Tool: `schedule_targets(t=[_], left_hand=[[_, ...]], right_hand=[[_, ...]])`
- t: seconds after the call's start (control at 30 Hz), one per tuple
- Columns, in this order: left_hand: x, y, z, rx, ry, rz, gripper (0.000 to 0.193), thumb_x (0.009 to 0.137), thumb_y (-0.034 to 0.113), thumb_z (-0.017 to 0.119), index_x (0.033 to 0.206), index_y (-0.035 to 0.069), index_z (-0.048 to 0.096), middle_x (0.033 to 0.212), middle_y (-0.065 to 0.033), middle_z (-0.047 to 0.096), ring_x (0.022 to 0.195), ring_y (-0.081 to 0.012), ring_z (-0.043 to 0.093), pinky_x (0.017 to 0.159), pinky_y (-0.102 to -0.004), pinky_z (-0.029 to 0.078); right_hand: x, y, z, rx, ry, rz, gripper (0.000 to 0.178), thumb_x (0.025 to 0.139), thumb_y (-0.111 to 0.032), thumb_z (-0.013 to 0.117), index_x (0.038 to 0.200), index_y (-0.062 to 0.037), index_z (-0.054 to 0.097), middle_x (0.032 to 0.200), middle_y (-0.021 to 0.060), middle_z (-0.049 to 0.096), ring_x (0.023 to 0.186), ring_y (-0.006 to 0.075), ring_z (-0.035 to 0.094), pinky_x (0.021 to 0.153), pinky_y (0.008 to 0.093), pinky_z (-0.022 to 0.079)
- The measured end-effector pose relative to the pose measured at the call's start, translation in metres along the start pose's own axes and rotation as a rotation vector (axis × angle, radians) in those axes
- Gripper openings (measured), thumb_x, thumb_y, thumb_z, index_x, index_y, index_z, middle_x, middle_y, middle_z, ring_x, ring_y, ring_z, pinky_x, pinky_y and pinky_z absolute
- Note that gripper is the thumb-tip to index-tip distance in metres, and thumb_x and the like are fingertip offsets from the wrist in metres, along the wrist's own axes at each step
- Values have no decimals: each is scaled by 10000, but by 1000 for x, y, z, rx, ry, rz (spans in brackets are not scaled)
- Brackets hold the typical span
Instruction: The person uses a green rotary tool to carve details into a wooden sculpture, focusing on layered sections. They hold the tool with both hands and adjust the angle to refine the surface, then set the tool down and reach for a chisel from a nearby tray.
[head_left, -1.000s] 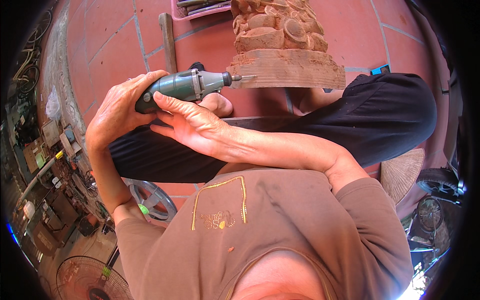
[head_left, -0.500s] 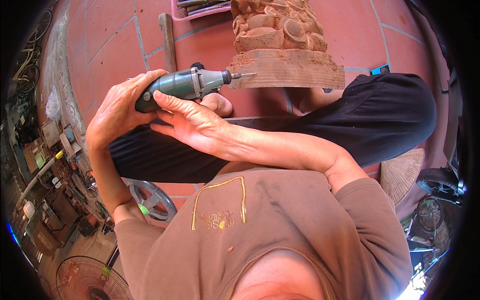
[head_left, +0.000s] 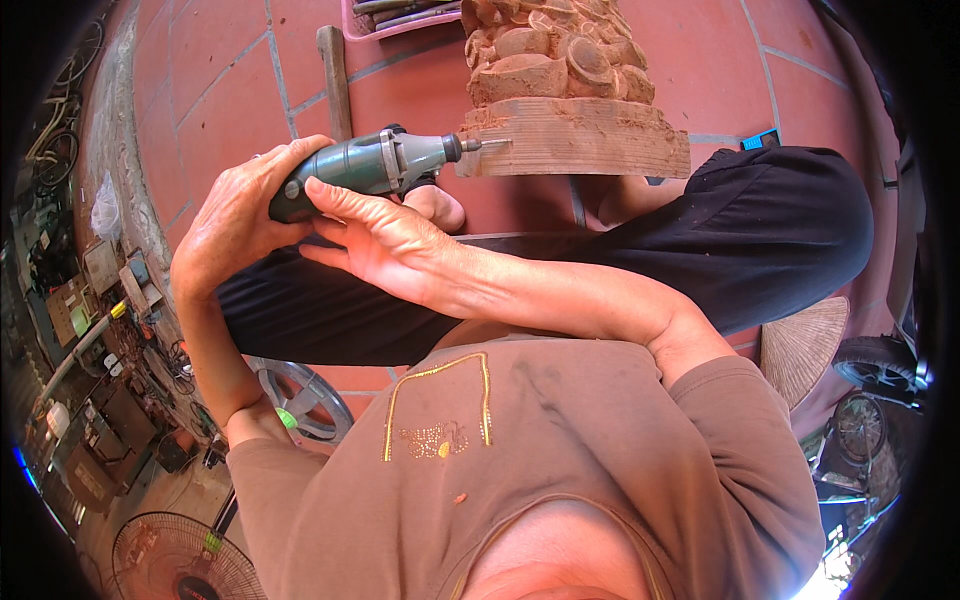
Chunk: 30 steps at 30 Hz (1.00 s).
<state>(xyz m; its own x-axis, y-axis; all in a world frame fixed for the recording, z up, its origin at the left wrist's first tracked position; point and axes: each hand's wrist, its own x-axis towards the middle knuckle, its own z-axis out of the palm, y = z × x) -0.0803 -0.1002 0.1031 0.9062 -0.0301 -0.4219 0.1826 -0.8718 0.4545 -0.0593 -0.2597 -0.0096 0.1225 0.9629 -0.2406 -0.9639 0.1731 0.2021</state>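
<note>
A green and grey rotary tool (head_left: 352,168) lies level between my hands, its thin metal bit (head_left: 488,144) pointing right. My left hand (head_left: 222,222) wraps round its rear end. On the near side, my right hand (head_left: 385,245) holds it too, thumb along the body and some fingers under it, partly hidden. The bit's tip overlaps the left end of the plain base of a wood carving (head_left: 565,140) in this view; I cannot tell if they touch. Rounded, clustered shapes are carved above that base, with reddish dust on them.
A wooden stick (head_left: 335,85) lies on the red tiles beside a pink basket (head_left: 400,31) of tools. My crossed legs (head_left: 770,225) flank the carving. A small blue object (head_left: 760,140) is near my right knee. An electric fan (head_left: 180,560) stands at lower left.
The rotary tool's front end has tilted very slightly away from me. Both hands keep the same hold, and the carving has not moved.
</note>
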Motion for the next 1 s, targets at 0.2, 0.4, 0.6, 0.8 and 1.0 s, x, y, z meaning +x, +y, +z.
schedule_targets(t=[0.2, 0.4, 0.6, 0.8, 1.0], left_hand=[[1, 3, -1, -4, 10, 1, 691, 631, 32, 759, 1296, 55, 575, 1124, -190, 669, 1052, -393, 654, 896, -425, 524], [2, 2, 0, 13, 17, 19, 683, 634, 22, 754, 1292, 63, 572, 1120, -181, 670, 1046, -392, 650, 884, -429, 527], [2, 2, -1, 26, 19, 25, 681, 640, 25, 749, 1295, 67, 571, 1131, -180, 669, 1047, -392, 650, 883, -429, 526], [3, 0, -1, 33, 19, 31, 680, 642, 27, 749, 1296, 64, 569, 1130, -180, 670, 1051, -390, 650, 886, -430, 524], [3, -1, -1, 34, 22, 38, 686, 640, 27, 752, 1300, 61, 569, 1138, -180, 671, 1056, -389, 651, 892, -428, 525]], right_hand=[[-1, -2, 3, -11, -7, -6, 461, 876, -207, 808, 1269, -98, 591, 1360, 74, 567, 1372, 262, 434, 1172, 562, 289], [0, -3, 1, -20, -20, -7, 450, 881, -214, 804, 1265, -101, 598, 1355, 69, 574, 1367, 253, 442, 1167, 557, 299], [0, -4, 3, -30, -10, -8, 425, 896, -226, 789, 1263, -115, 606, 1313, 56, 612, 1340, 232, 472, 1159, 552, 310], [1, -5, 2, -32, -18, -7, 410, 900, -231, 785, 1256, -122, 611, 1301, 46, 622, 1327, 227, 484, 1151, 559, 314], [1, -5, 3, -25, -11, -9, 402, 896, -221, 789, 1244, -121, 615, 1295, 49, 623, 1325, 228, 486, 1148, 564, 316]])
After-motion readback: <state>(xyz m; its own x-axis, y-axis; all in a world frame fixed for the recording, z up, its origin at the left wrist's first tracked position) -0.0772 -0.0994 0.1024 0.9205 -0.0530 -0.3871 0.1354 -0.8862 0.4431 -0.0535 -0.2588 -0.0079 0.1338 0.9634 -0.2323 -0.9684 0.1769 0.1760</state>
